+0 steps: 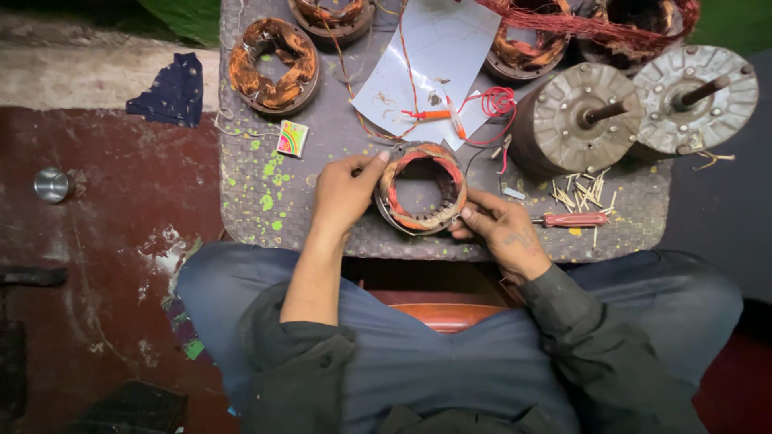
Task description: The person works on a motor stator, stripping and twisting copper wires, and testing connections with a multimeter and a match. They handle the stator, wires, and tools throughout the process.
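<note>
Floor, far left: small metal cup [51, 185] on red concrete; dark blue cloth scrap [172, 90] beside the table edge. Work table [257, 209], grey woven surface flecked with green paint. On it, upper left: copper-wound stator [273, 66]; below that, a small colourful packet [292, 138]. Left hand [344, 193]: fingers curled, thumb and fingertips gripping the left rim of the stator ring [421, 187]. Stator ring: round, wound with copper and red-taped coils, lying flat near the table's front edge, between both hands. Behind it: white paper sheet [434, 64] with an orange-handled tool [428, 114] and a coil of red wire [498, 102]. Right hand [503, 231]: fingers bent, fingertips pressed against the ring's lower right rim. Just right of that hand: red-handled screwdriver [572, 219], with a scatter of small pale sticks [581, 193] beside it. Far right: two round metal motor housings [635, 112], shafts protruding, lying side by side.
</note>
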